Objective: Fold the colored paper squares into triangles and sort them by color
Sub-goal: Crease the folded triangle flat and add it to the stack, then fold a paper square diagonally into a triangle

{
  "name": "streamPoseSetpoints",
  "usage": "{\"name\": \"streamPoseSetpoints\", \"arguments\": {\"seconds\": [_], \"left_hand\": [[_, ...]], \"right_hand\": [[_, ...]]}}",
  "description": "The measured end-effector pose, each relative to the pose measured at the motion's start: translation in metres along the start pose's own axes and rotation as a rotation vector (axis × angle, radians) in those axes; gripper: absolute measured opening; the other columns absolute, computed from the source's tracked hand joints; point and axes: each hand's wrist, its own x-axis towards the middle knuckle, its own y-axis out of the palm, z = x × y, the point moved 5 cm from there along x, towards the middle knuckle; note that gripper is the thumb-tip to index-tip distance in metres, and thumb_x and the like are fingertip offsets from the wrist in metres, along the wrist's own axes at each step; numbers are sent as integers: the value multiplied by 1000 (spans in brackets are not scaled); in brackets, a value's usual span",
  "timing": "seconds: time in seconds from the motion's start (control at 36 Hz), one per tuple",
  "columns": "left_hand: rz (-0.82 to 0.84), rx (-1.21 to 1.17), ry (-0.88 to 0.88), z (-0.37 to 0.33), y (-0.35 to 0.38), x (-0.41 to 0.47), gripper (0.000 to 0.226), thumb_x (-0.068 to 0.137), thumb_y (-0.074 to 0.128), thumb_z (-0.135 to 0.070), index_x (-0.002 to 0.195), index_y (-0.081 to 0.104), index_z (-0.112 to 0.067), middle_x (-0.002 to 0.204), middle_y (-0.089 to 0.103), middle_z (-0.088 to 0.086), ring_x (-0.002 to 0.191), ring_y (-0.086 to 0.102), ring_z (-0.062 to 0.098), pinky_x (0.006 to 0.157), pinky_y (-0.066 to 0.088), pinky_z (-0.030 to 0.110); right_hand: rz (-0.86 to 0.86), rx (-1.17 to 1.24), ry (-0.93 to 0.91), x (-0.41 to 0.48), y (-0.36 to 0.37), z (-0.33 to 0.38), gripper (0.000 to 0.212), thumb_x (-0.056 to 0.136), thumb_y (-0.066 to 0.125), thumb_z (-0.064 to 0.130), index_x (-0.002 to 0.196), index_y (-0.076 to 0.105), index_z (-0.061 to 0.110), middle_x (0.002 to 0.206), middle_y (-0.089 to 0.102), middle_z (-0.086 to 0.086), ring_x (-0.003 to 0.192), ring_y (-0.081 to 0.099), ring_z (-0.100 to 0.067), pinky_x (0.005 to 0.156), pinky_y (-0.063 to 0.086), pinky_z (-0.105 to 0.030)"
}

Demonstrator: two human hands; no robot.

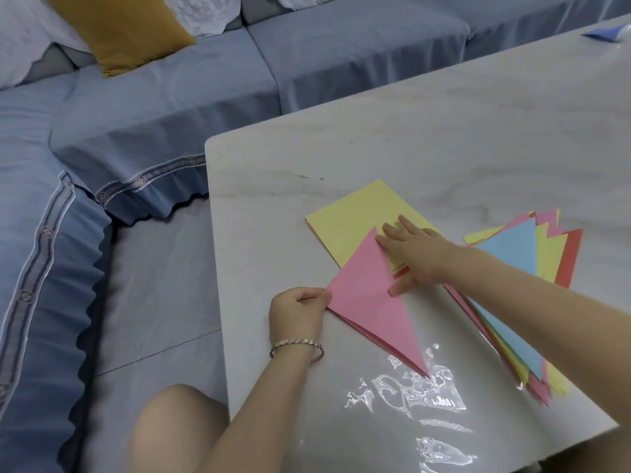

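A pale marble table carries a fanned pile of folded paper triangles beside a stack of yellow paper squares. A pink folded paper triangle overlaps this stack. The left hand pinches its left corner, and the right hand presses it with straight fingers.

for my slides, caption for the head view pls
Left hand pinches a corner of the pink triangle while the right hand presses it flat on the table.

Open room across the far half of the table (one small blue thing at its corner); nearer, yellow squares, a pink triangle and fanned triangles lie in the way.
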Motion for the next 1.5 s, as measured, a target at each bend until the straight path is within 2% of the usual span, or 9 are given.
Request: {"name": "streamPoseSetpoints", "arguments": {"seconds": [0.5,0.67,0.75,0.83,0.92,1.0,1.14,1.28,1.5], "left_hand": [[-19,20,8,-1,0,-3,19,75,73,-11,64,66,-24,69,66,-8,67,62,7,60,44,17],[-16,-5,-5,-2,0,-7,14,76,72,-9,68,67,-19,70,66,-5,65,60,8,58,43,15],[27,-117,-72,-4,1,-11,9,77,71,-5,73,68,-12,64,63,-3,54,54,9,52,48,14],[134,-243,-132,-10,11,-20,6,78,70,-4,76,68,-10,65,63,0,55,56,8,55,51,16],[245,-274,-122,-20,26,-30,4,79,69,-4,79,68,-8,63,64,-2,53,60,2,52,51,13],[273,-78,83,-34,37,-29,9,77,71,-6,72,68,-12,57,63,-8,47,54,-2,54,46,13],[207,611,456,-52,48,-14,22,82,65,-23,103,65,-19,109,59,-6,103,54,11,87,41,23],[150,575,235,-45,45,7,57,79,67,-26,130,43,-17,130,41,7,116,48,23,94,37,27],[92,260,-48,-38,43,24,49,80,62,-15,126,45,-12,122,56,7,99,59,24,83,45,27]], "right_hand": [[47,-74,-40,-76,46,29,116,70,65,62,148,-8,16,155,-16,-5,141,-19,-28,115,-2,-40],[-1,181,-88,-88,55,29,109,68,70,58,148,2,30,155,-16,-4,141,-21,-24,114,-6,-34],[-199,625,-1,-94,45,21,90,75,66,55,144,10,40,151,17,6,141,9,-10,113,10,-28],[-382,1059,98,-101,38,11,71,76,73,34,128,28,53,121,50,12,107,53,-5,96,40,-23],[-534,1268,114,-109,34,5,58,77,73,12,107,47,53,102,60,13,81,65,-9,71,52,-19],[-681,1228,183,-120,29,-7,41,78,70,8,97,62,44,99,66,19,84,65,-15,74,53,-25],[-818,1060,460,-138,26,-48,32,82,64,11,109,64,27,109,64,4,84,57,-17,67,43,-15],[-523,708,700,-139,43,-63,57,83,63,20,136,42,18,147,20,-18,133,18,-29,107,24,-41],[-483,475,91,-80,24,6,48,91,42,6,138,41,14,153,22,-4,141,22,-18,112,16,-26]]}}
